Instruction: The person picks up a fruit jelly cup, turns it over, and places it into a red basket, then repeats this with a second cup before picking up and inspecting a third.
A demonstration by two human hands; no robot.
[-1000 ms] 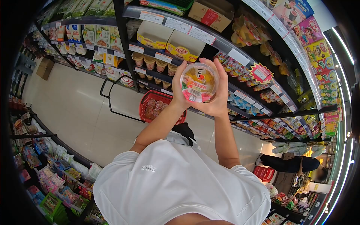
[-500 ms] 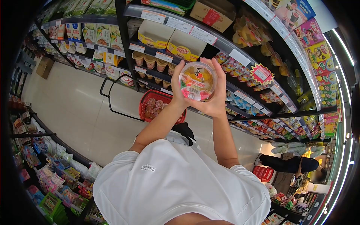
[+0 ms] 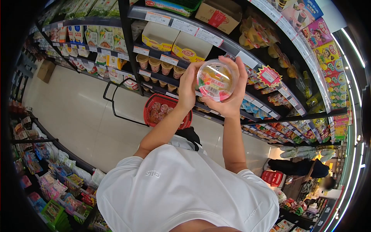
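A round, clear fruit jelly cup [image 3: 215, 82] with yellowish contents, a pink and white label and a barcode is held up in front of the shelf. My right hand [image 3: 234, 101] wraps its right and lower side, thumb under the rim. Against the left edge of the cup lies my left hand [image 3: 188, 86], closed, its fingertips partly hidden behind the cup. Below my left forearm, a red shopping basket [image 3: 184, 120] with a black handle stands on the floor. Several similar clear cups [image 3: 156, 112] lie inside it.
Stocked shelves [image 3: 216, 40] run ahead of me, with yellow display boxes [image 3: 188, 53], small tubs [image 3: 155, 64] and a starburst price sign [image 3: 269, 75]. Pale tiled floor [image 3: 77, 100] stretches left. Another person [image 3: 297, 169] stands at the right beside a second red basket [image 3: 272, 178].
Both hands have moved right with the jelly cup, which is tilted and catches more glare. The left hand has turned more edge-on. The other person at the right has shifted posture.
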